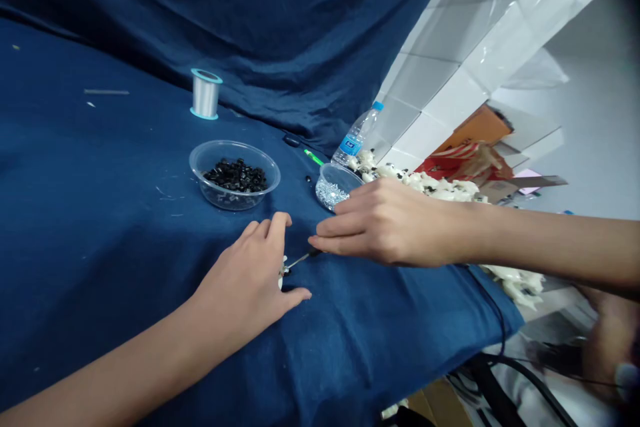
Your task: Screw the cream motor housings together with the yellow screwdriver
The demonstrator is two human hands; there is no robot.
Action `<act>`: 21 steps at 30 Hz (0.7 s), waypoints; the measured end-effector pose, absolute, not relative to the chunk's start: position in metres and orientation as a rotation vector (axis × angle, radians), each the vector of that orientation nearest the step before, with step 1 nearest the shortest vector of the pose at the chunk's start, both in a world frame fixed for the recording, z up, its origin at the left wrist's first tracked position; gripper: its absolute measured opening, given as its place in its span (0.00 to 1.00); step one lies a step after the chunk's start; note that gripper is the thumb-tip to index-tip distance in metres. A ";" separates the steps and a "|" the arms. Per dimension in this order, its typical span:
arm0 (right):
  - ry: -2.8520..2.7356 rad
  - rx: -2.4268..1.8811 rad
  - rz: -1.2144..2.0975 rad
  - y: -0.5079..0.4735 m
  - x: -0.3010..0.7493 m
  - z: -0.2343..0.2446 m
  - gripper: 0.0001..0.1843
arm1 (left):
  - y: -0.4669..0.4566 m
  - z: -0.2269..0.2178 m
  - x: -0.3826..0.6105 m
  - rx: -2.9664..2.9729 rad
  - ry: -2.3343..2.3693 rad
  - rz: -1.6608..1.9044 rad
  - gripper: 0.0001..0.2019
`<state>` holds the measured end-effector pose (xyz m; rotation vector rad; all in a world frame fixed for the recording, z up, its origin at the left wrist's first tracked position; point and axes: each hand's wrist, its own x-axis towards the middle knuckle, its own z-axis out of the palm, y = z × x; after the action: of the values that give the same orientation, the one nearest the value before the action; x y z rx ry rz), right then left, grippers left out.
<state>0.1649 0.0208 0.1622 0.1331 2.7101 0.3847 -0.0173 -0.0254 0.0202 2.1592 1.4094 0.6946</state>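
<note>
My right hand (373,227) is closed round the black handle of a screwdriver (301,260), whose thin metal shaft points down and left. The tip meets a small white piece (281,280) with dark and shiny bits on it. Holding that piece against the cloth is my left hand (255,270), its thumb and forefinger apart on either side; most of the piece is hidden behind the hand. Beyond the left hand stands a clear bowl (197,177) of small black parts. Partly behind the right hand is a smaller clear tub (325,172) of tiny silvery pieces, perhaps screws.
A spool of clear line (205,95) stands at the back of the blue cloth (125,227). Right of it are a green pen-like item (313,157) and a water bottle (356,137). White pieces (440,187) are heaped past my right arm. Another person's arm (607,340) shows lower right.
</note>
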 end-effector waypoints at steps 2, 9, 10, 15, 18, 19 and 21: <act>2.685 0.033 0.417 0.022 0.168 0.159 0.19 | -0.025 0.021 -0.017 2.154 1.407 0.702 0.36; 2.755 0.675 -0.099 0.020 0.157 0.153 0.11 | -0.024 0.022 -0.016 2.123 1.411 0.700 0.38; 2.708 0.832 -0.155 0.019 0.152 0.154 0.09 | -0.024 0.022 -0.016 2.128 1.414 0.698 0.38; 2.276 1.408 -0.398 0.019 0.135 0.158 0.08 | -0.023 0.020 -0.014 2.192 1.414 0.694 0.37; 2.411 1.282 -0.392 0.017 0.139 0.161 0.14 | -0.023 0.018 -0.015 2.227 1.409 0.693 0.34; 2.470 1.209 -0.365 0.016 0.142 0.161 0.17 | -0.024 0.018 -0.015 2.230 1.407 0.688 0.33; 2.559 1.040 -0.301 0.014 0.148 0.161 0.15 | -0.024 0.017 -0.015 2.226 1.414 0.686 0.33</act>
<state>0.1483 0.0140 0.1613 1.0399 2.5593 -0.3014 -0.0152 -0.0243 0.0169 2.2256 1.4136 0.6856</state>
